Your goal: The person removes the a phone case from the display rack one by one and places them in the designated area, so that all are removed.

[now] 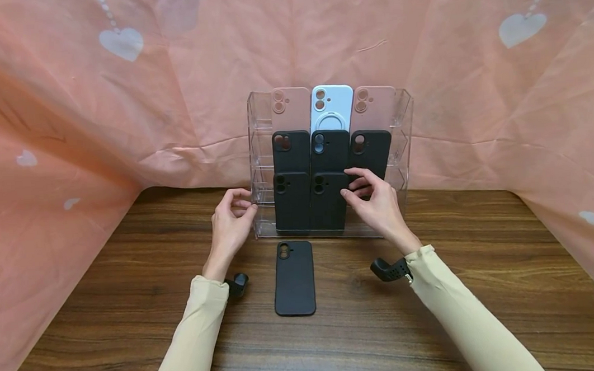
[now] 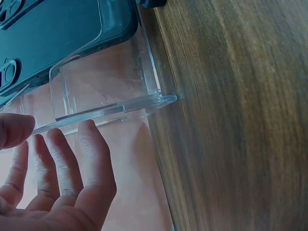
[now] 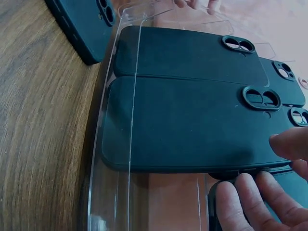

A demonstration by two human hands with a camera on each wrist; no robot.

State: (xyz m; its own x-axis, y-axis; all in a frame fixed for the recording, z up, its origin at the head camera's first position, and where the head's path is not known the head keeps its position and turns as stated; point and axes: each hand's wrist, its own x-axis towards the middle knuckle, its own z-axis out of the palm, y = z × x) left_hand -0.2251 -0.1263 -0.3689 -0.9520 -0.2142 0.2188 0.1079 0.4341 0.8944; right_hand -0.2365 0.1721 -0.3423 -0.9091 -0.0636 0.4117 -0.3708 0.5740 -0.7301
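Black phone case (image 1: 328, 198) in the bottom row of the clear acrylic rack (image 1: 407, 146) looks light, soft-skinned and bendy as your right hand (image 1: 376, 204) pinches its upper edge and your left hand (image 1: 230, 222), fingers loosely curled, steadies the rack's side.

Perhaps a shop: acrylic rack (image 1: 405, 146) displaying phone cases (image 1: 329, 108).

The clear acrylic tiered display rack (image 1: 405, 125) stands upright at twelve o'clock on the wooden table, black phone cases leaning in its lower tiers. The matte black phone case (image 1: 329, 202) in the bottom row's middle slot stands upright, camera cutout at its top left. The slot at its three o'clock is open.
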